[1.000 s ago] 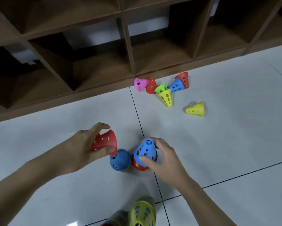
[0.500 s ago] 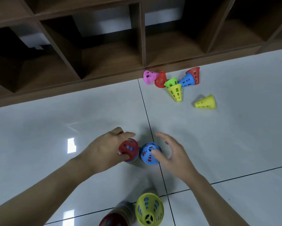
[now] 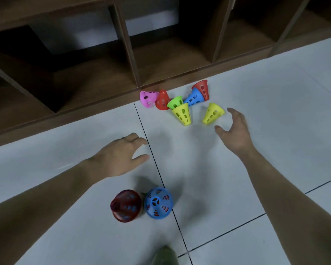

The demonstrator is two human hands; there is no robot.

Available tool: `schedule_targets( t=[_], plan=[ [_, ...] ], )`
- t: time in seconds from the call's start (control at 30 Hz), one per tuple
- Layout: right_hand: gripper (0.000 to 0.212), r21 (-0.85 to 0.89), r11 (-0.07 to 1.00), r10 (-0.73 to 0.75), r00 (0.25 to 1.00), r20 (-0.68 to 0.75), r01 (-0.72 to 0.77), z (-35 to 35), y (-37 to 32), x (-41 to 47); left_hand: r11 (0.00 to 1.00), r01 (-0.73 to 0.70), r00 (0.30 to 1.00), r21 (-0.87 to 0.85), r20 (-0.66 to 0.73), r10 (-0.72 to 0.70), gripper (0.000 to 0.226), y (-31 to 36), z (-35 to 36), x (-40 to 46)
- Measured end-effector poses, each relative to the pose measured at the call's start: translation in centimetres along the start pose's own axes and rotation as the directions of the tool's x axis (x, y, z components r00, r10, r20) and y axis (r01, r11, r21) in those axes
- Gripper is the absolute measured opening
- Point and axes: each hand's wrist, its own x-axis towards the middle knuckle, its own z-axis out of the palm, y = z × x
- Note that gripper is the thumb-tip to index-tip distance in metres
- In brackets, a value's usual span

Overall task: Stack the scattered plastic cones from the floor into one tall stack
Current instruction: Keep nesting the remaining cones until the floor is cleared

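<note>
- Right hand (image 3: pixel 235 131) spread open, empty, fingers (image 3: pixel 232 111) just right of lone yellow perforated plastic cone (image 3: pixel 213 113).
- Left hand (image 3: pixel 120 153) loosely open, empty, apart from far cone cluster (image 3: pixel 177 101).

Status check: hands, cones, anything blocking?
Left hand and right hand open, empty. Right nearest lone yellow cone. Red-topped stack and blue-topped stack upright, side by side. Path clear.
</note>
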Motion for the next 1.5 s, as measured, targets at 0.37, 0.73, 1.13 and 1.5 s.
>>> schedule_targets(
  t=[0.37, 0.73, 1.13, 1.5],
  plan=[
    [0.084, 0.203, 0.955, 0.184, 0.968, 0.172, -0.217, 3.0, 0.0, 4.5, 0.907, -0.235, 0.968, 0.349, -0.002, 0.252, 0.091, 1.5, -1.0, 15.5],
    [0.065, -0.021, 0.999, 0.046, 0.968, 0.246, -0.042, 5.8, 0.4, 6.5, 0.682, -0.335, 0.942, 0.651, 0.204, 0.267, 0.076, 5.2, -1.8, 21.9],
    [0.060, -0.022, 0.980, 0.197, 0.980, 0.012, -0.197, 9.5, -1.5, 7.9, 0.812, -0.294, 0.947, 0.505, 0.269, 0.176, 0.065, -1.2, 0.5, 15.8],
    [0.010, 0.176, 0.983, -0.056, 0.998, 0.024, 0.051, 10.7, -0.3, 4.0, 0.977, -0.152, 0.984, -0.149, -0.120, 0.135, 0.060, -1.6, -0.3, 3.9]
  ],
)
